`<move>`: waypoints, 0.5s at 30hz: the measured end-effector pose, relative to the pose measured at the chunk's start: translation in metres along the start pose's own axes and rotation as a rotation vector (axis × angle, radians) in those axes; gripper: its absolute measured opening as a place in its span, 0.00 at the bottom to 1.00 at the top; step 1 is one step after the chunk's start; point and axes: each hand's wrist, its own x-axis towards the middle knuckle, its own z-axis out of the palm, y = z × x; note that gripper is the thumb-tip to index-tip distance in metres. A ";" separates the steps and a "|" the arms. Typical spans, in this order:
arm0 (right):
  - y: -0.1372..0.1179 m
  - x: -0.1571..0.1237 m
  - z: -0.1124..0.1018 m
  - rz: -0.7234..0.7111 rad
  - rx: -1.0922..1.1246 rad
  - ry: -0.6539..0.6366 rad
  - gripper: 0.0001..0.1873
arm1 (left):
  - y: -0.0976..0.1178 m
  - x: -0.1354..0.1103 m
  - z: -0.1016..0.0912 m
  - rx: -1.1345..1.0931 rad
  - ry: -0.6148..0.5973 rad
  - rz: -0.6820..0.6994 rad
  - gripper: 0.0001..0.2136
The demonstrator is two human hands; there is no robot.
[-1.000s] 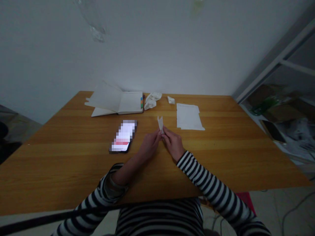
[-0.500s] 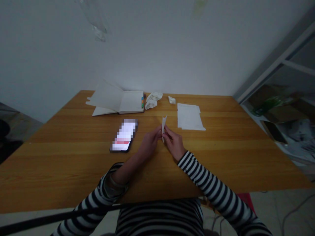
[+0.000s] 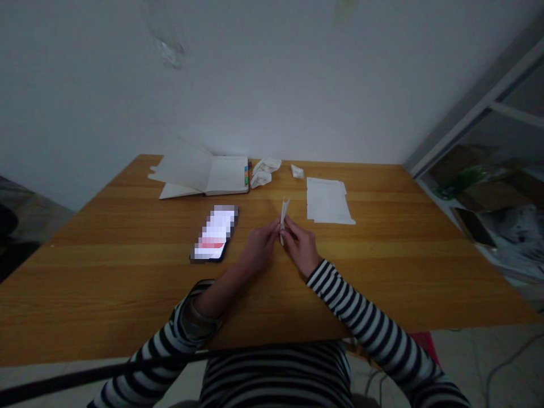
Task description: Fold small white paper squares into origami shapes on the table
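Between my two hands a folded piece of white paper (image 3: 284, 211) stands on edge above the table, its top edges slightly parted. My left hand (image 3: 259, 245) pinches it from the left side, and my right hand (image 3: 301, 243) pinches it from the right. The fingertips of both hands meet around its lower half and hide part of it. To the right, beyond my right hand, a flat sheet of white paper (image 3: 328, 201) with torn edges lies on the table.
The wooden table (image 3: 382, 272) reaches to the wall. A lit phone (image 3: 216, 233) lies left of my hands. An open notebook (image 3: 229, 174) with coloured tabs, crumpled paper (image 3: 266, 171) and a small paper scrap (image 3: 297, 171) lie along the back. Cluttered shelving (image 3: 488, 187) stands at right.
The top of the folded paper tips slightly to the right. Both hands keep their hold in nearly the same place.
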 end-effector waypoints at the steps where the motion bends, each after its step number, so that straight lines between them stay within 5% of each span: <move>1: -0.001 0.000 0.000 -0.005 -0.003 0.002 0.25 | 0.001 0.000 0.000 0.019 0.000 0.007 0.16; 15: -0.012 -0.003 0.002 0.024 -0.189 -0.017 0.30 | -0.001 0.001 0.005 0.106 0.136 -0.100 0.12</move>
